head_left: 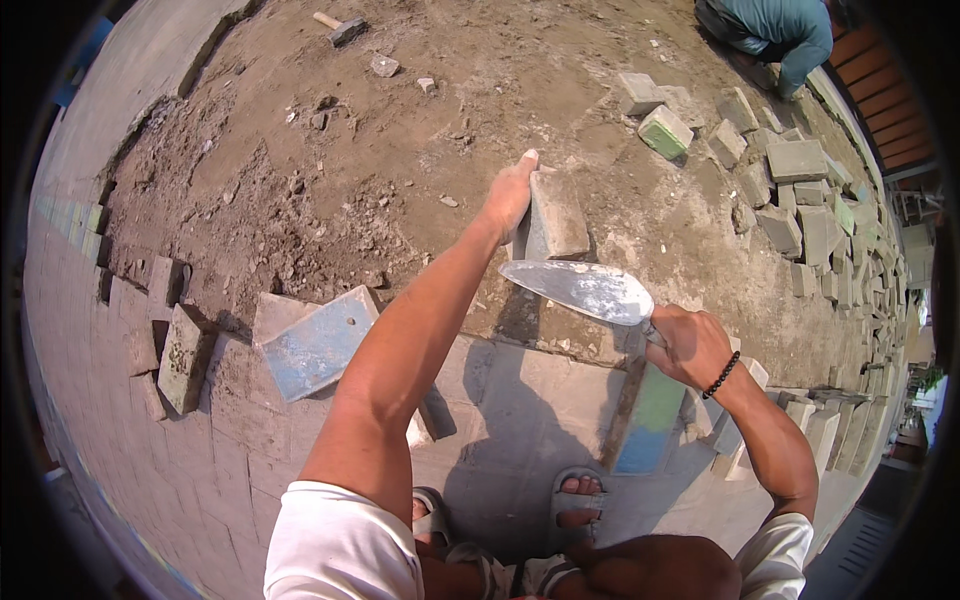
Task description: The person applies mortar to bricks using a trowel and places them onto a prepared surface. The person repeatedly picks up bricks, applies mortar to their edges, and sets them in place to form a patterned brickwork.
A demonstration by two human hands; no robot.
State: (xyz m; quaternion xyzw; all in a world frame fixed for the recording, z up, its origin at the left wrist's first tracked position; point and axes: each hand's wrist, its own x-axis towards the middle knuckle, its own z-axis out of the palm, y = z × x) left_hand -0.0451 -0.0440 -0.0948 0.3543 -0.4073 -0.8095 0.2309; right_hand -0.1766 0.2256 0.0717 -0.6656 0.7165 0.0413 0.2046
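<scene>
My left hand reaches forward and grips the left side of a grey paving block on the dirt, thumb along its top edge, the other fingers hidden. My right hand is closed on the handle of a metal trowel, whose white-smeared blade points left, just below that block. Loose blocks with faded blue paint lie left of my left forearm. A long green-and-blue painted piece lies below my right hand, on the paved strip along the edge of the dirt.
A hammer lies on the dirt at the back. Scattered and piled blocks cover the right side. Another person in teal crouches at the top right. More loose blocks sit on the left edge of the paving.
</scene>
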